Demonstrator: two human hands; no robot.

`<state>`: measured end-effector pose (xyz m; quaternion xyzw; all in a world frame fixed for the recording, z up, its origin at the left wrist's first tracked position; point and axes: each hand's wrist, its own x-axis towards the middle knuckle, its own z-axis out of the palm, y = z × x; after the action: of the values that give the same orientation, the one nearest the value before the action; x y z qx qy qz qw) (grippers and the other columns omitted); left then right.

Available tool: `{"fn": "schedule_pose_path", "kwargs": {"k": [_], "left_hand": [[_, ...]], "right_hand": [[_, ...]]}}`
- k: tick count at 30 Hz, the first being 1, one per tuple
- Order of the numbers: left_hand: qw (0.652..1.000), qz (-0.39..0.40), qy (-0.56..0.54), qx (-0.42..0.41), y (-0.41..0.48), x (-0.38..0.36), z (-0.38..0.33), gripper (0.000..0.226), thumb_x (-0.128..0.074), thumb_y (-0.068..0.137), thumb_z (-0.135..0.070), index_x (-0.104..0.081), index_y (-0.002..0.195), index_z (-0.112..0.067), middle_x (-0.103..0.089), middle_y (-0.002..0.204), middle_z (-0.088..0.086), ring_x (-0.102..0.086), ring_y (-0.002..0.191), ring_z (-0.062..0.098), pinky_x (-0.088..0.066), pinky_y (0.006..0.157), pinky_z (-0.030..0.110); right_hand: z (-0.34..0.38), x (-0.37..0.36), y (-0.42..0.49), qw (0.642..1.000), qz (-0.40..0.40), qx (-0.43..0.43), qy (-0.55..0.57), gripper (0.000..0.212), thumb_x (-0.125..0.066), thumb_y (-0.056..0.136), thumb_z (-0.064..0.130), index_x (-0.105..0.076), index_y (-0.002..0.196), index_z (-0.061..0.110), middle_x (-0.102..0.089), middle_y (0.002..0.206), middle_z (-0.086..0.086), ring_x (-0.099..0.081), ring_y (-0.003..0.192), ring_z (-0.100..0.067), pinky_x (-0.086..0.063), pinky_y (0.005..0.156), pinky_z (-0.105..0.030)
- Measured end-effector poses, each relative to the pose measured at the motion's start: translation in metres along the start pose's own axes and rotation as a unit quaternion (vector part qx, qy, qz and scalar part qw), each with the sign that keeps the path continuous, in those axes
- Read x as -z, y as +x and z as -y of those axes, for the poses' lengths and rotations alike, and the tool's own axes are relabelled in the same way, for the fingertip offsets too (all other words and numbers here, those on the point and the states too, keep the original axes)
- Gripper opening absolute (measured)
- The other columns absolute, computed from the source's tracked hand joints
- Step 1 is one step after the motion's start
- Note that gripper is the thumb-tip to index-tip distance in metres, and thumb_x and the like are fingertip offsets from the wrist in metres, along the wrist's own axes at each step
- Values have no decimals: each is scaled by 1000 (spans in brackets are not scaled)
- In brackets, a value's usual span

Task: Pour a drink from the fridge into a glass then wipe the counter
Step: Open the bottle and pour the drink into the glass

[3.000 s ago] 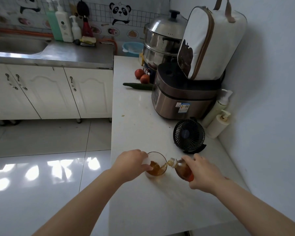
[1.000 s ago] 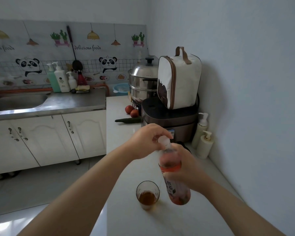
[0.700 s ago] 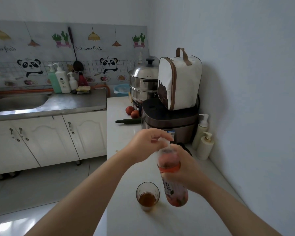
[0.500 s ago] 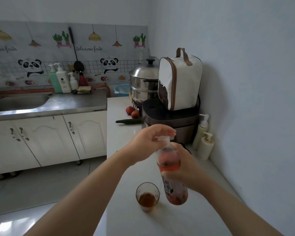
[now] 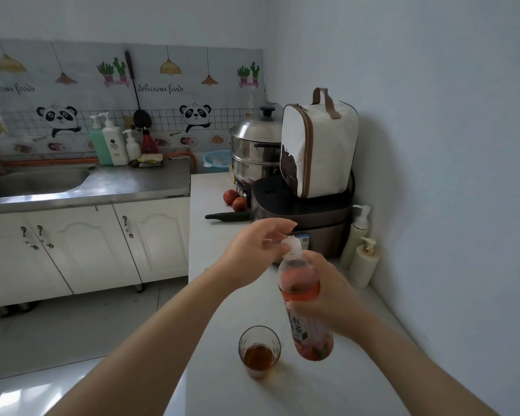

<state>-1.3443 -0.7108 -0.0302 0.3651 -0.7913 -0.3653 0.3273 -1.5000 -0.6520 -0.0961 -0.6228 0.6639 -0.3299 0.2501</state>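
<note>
**DESK:** What does the next move hang on?

**PHOTO:** The cap (image 5: pixel 293 246). It tops the bottle (image 5: pixel 297 277) and lies just right of the left hand (image 5: pixel 252 253). That hand's fingers (image 5: pixel 285 226) arch over the cap, loosely spread rather than clamped. Whether they actually touch it is too close to call. The left hand is the nearer of the two to the cap. The right hand (image 5: pixel 333 298) is wrapped round the bottle's middle, lower and to the right.

**DESK:** How does the bottle lie?

**PHOTO:** Its long axis is close to upright, with the top leaning slightly left and far. It appears to be held just above the white counter (image 5: pixel 297 391), though the base is hard to separate from the surface. On that reading, any turn of the cap goes about that axis while the right hand braces.

**DESK:** And the glass?

**PHOTO:** The glass (image 5: pixel 259 346) stands on the near counter, just left of the bottle's base and apart from it, with brown drink low inside. The pour looks done and the wiping has not begun.

**DESK:** Count, please.

**PHOTO:** One bottle, one cap, one glass, two hands. Farther along are two red fruits (image 5: pixel 240 204), one cucumber (image 5: pixel 228 217) and one cooker (image 5: pixel 300 217). Two pump bottles (image 5: pixel 364 262) stand by the right wall. What will do the wiping cannot be made out.
</note>
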Motion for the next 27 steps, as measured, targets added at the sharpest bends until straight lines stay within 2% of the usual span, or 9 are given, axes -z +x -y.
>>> {"fn": "schedule_pose_path", "kwargs": {"k": [4, 7, 11, 15, 18, 23, 27], "left_hand": [[996, -15, 87, -2, 0, -5, -7, 31, -61, 88, -28, -60, 119, -25, -57, 109, -10, -53, 100, 8, -46, 86, 22], [995, -17, 96, -11, 1, -5, -8, 21, -58, 90, -20, -65, 110, -23, -62, 114, -5, -54, 102, 9, -45, 88, 22], [995, 30, 98, -21, 0, -1, -7, 23, -55, 92, -9, -67, 107, -22, -65, 116, -4, -56, 108, 10, -47, 93, 23], [990, 7, 141, -10, -1, -2, -11, 31, -56, 92, -20, -59, 123, -25, -57, 120, -7, -51, 102, 7, -43, 87, 20], [981, 2, 194, 6, 0, -2, -14, 30, -56, 91, -31, -60, 119, -22, -61, 116, -3, -55, 103, 15, -47, 88, 29], [974, 20, 225, 1, 1, -4, -16, 25, -52, 93, -25, -61, 116, -20, -60, 117, 1, -54, 104, 17, -47, 89, 31], [967, 62, 247, -11, 2, -6, -14, 30, -47, 96, -17, -57, 124, -20, -58, 125, 1, -52, 113, 17, -42, 92, 24]], "right_hand": [[0, -1, 3, 1000, 6, 7, -10, 78, -77, 62, 28, -34, 126, 40, -47, 122, 5, -50, 107, -14, -51, 92, -41], [-1, -2, 5, 1000, 7, 13, -7, 79, -76, 59, 31, -34, 125, 43, -48, 119, 7, -52, 105, -13, -53, 89, -40], [-3, -2, 5, 1000, 14, 18, -11, 76, -75, 58, 33, -36, 123, 43, -49, 117, 7, -52, 103, -10, -53, 87, -37], [-4, -2, 5, 1000, 14, 12, 0, 78, -77, 59, 31, -33, 124, 42, -48, 118, 7, -51, 105, -13, -52, 89, -37], [-4, -1, 6, 1000, 21, 18, -6, 79, -76, 58, 34, -34, 125, 42, -49, 118, 7, -53, 104, -13, -54, 87, -38], [-3, 0, 4, 999, 21, 36, 1, 76, -78, 63, 26, -36, 126, 36, -49, 116, 8, -50, 101, -9, -48, 83, -24], [-9, -1, 2, 999, 31, 23, 14, 77, -78, 61, 28, -35, 125, 40, -46, 118, 9, -50, 104, -11, -51, 88, -32]]}}
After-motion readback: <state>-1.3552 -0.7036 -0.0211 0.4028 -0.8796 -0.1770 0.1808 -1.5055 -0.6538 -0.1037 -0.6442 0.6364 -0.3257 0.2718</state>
